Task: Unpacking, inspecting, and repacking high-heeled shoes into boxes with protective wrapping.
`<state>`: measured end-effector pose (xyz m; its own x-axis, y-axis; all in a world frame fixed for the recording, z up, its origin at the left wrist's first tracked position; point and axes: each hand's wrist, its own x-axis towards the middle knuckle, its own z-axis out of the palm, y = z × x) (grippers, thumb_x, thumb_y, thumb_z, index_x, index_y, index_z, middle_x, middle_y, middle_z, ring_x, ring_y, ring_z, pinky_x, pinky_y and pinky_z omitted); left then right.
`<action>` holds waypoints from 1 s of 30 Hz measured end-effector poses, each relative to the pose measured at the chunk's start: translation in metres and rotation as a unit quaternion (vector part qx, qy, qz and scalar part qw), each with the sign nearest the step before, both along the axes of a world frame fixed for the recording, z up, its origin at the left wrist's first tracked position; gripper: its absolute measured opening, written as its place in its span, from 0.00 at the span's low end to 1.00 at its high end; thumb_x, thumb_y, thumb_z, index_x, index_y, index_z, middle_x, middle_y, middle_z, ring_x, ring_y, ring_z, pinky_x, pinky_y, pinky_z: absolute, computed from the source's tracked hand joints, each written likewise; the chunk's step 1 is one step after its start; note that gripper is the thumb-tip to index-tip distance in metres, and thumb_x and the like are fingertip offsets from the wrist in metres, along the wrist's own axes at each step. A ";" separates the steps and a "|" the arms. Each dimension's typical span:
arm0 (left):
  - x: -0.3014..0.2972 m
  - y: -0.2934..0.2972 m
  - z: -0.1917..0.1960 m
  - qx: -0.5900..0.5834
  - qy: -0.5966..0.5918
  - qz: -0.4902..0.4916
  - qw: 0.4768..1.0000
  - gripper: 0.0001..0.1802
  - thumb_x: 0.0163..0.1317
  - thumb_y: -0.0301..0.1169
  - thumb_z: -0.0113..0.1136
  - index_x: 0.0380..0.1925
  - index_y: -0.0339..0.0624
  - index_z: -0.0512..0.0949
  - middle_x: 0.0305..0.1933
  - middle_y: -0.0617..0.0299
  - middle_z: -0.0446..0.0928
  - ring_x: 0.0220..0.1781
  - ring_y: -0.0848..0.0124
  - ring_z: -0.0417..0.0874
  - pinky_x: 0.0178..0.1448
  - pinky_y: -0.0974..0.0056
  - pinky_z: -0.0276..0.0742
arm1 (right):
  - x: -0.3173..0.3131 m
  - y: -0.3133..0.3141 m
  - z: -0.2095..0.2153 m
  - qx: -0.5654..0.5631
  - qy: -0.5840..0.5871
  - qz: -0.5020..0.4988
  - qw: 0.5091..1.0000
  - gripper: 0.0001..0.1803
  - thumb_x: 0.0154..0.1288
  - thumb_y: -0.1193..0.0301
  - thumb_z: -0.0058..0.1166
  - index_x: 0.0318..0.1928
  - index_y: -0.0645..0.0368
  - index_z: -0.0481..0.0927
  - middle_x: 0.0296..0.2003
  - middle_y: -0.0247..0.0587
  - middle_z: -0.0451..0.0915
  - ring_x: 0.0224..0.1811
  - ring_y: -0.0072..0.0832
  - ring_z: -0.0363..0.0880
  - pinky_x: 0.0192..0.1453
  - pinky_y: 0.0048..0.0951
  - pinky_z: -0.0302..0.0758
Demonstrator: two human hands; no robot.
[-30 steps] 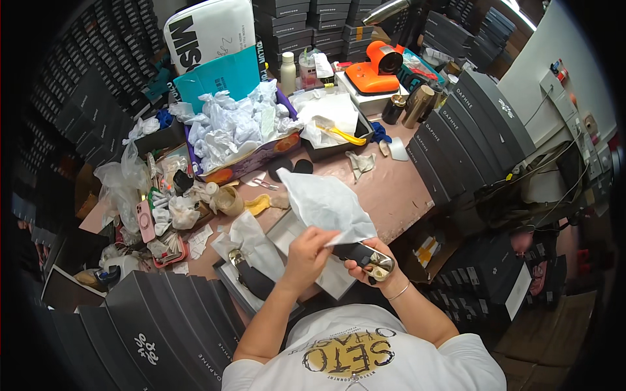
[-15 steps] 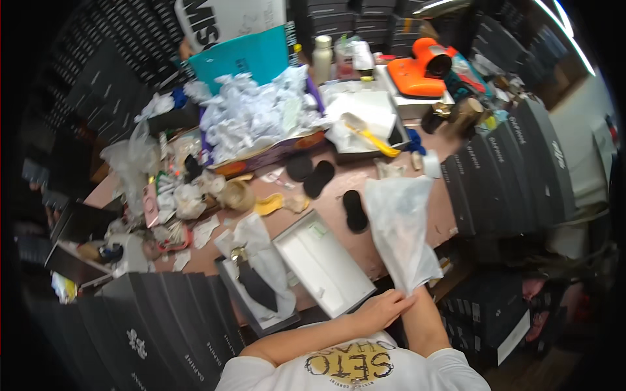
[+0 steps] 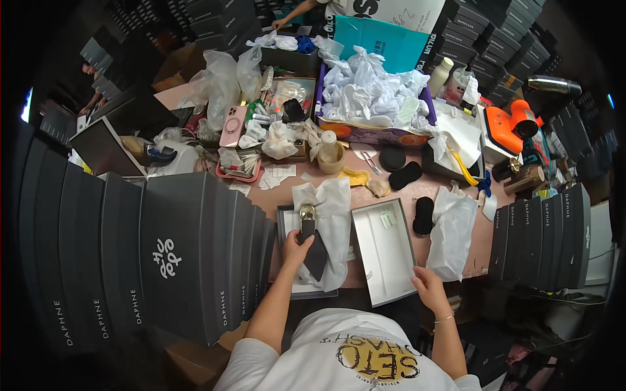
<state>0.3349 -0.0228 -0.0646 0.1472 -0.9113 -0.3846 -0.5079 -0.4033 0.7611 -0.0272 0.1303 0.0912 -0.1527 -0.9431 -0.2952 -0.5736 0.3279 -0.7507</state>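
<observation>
A dark shoe (image 3: 315, 259) with a gold ornament at its far end lies on white tissue paper (image 3: 336, 208) in a grey shoe box (image 3: 284, 218). My left hand (image 3: 297, 249) is closed on the shoe at its left side, fingers across its dark upper. To the right stands an open box tray or lid, white inside with a grey rim (image 3: 385, 260). Just off its right edge is my right hand (image 3: 430, 287), loosely spread with nothing visible in it. A crumpled whitish bag (image 3: 452, 238) rests on the table beyond that hand.
Rows of upright grey shoe boxes (image 3: 186, 254) flank the pink table (image 3: 417, 182) at left, more boxes (image 3: 541, 241) at right. A carton of crumpled paper (image 3: 372, 133), black oval pads (image 3: 422, 216), a glue jar (image 3: 330, 156) and an orange tool (image 3: 512, 124) stand farther back. Another person's arm (image 3: 297, 14) shows behind.
The whitish bag has come off my right forearm and now lies on the table. My left hand has gone from that forearm to the shoe. The whole view has swung left.
</observation>
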 end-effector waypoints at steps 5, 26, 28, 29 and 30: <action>0.000 0.013 0.025 -0.014 0.286 0.090 0.954 0.29 0.55 0.29 0.68 0.55 0.35 0.69 0.42 0.54 0.80 0.42 0.70 0.81 0.45 0.65 0.77 | 0.078 -0.072 0.050 -0.019 -0.108 0.106 0.988 0.18 0.64 0.73 0.56 0.53 0.65 0.76 0.48 0.50 0.79 0.45 0.33 0.81 0.45 0.29 0.79; -0.030 -0.142 0.048 -0.059 0.067 -0.026 0.996 0.09 0.62 0.32 0.57 0.35 0.36 0.77 0.25 0.52 0.76 0.28 0.64 0.79 0.31 0.61 0.72 | 0.056 -0.008 0.050 0.117 -0.591 -0.110 0.791 0.32 0.56 0.70 0.55 0.59 0.67 0.61 0.44 0.51 0.77 0.39 0.31 0.81 0.46 0.35 0.80; -0.057 -0.126 0.124 -0.216 -0.015 -0.093 0.972 0.08 0.61 0.29 0.57 0.28 0.35 0.75 0.25 0.54 0.75 0.26 0.65 0.78 0.30 0.62 0.71 | 0.052 -0.013 0.061 0.071 -0.616 -0.083 0.780 0.34 0.55 0.68 0.57 0.60 0.67 0.60 0.44 0.52 0.77 0.38 0.31 0.81 0.44 0.36 0.81; -0.061 -0.115 0.150 -0.256 -0.005 -0.134 0.957 0.06 0.59 0.28 0.58 0.27 0.35 0.75 0.26 0.54 0.74 0.26 0.65 0.78 0.30 0.62 0.71 | 0.050 -0.018 0.069 0.066 -0.626 -0.033 0.777 0.37 0.56 0.66 0.59 0.63 0.65 0.57 0.45 0.55 0.76 0.36 0.31 0.80 0.41 0.35 0.81; -0.064 -0.104 0.172 -0.293 0.006 -0.169 0.941 0.05 0.58 0.26 0.58 0.27 0.35 0.75 0.26 0.55 0.74 0.25 0.66 0.77 0.30 0.62 0.71 | 0.053 -0.025 0.087 0.065 -0.630 -0.016 0.774 0.38 0.56 0.64 0.58 0.64 0.64 0.56 0.46 0.56 0.76 0.35 0.31 0.80 0.39 0.34 0.81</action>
